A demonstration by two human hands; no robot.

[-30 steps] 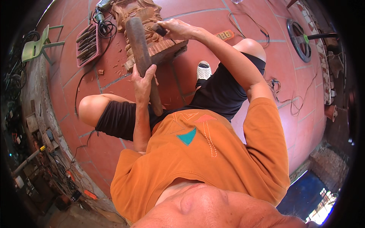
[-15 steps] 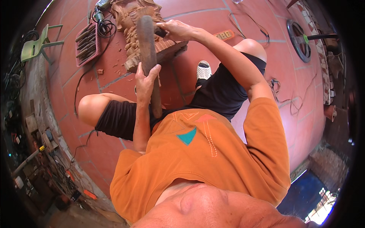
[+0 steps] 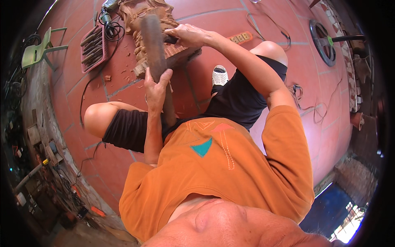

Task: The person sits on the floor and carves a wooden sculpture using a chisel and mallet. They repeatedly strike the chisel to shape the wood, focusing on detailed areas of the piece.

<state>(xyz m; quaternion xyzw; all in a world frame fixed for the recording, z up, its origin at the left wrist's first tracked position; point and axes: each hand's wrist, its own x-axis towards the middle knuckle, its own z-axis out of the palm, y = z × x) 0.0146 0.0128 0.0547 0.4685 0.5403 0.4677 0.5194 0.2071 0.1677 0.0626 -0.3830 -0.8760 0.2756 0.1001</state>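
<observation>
My left hand (image 3: 157, 92) is wrapped around a long wooden mallet (image 3: 154, 47), its thick end raised toward the carving and blurred by motion. My right hand (image 3: 188, 36) grips a chisel (image 3: 170, 39), of which only a short dark part shows beside the fingers. Both hands are at a reddish-brown wood carving (image 3: 135, 18), which lies on the floor with its flat sawn base toward me. The mallet hides part of the carving, and where the chisel's edge meets the wood cannot be seen.
Left of the carving, a pink tray (image 3: 106, 51) holds several chisels, with a corded power tool (image 3: 106, 17) beside it. Wood chips (image 3: 108, 78) dot the tiled floor. An orange power strip (image 3: 240, 38) lies beyond my right knee. A green chair (image 3: 36, 54) stands far left.
The mallet's thick end has tilted slightly left and is more blurred. My right hand has shifted a little left and down with the chisel.
</observation>
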